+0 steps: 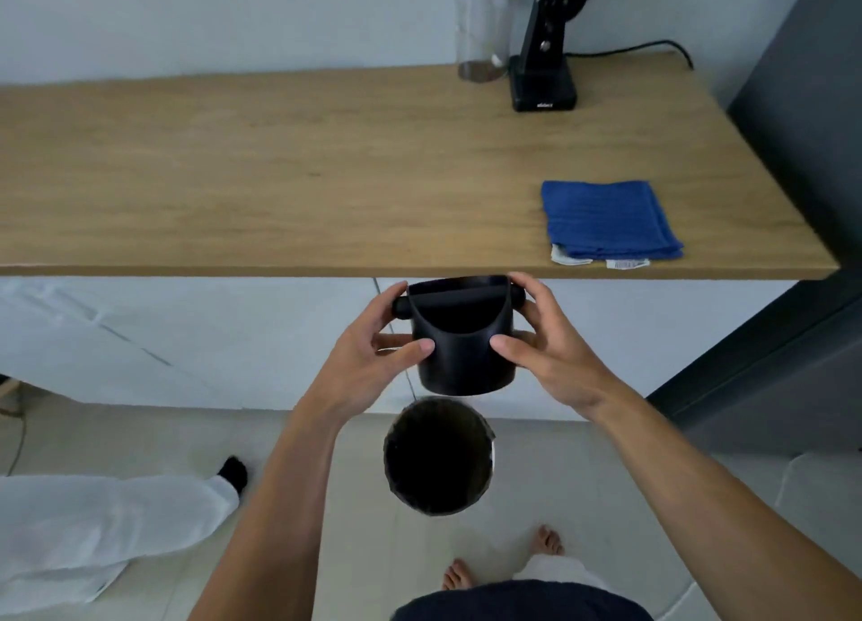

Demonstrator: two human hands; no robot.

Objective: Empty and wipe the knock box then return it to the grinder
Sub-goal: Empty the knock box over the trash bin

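I hold a black knock box (462, 354) upright in the air, just below the counter's front edge and above a round dark bin (438, 457) on the floor. A black bar spans the box's open top. My left hand (373, 345) grips its left side and my right hand (545, 340) grips its right side. A folded blue cloth (606, 219) lies on the wooden counter (280, 177) at the right. The black grinder (545, 61) stands at the back right of the counter.
A clear glass jar (483, 28) stands left of the grinder, and a black cable (643, 49) runs behind it. A dark tall cabinet (802, 154) borders the counter on the right. Another person's white-trousered leg (116, 518) stretches across the tiled floor at lower left. My bare feet (503, 560) are below.
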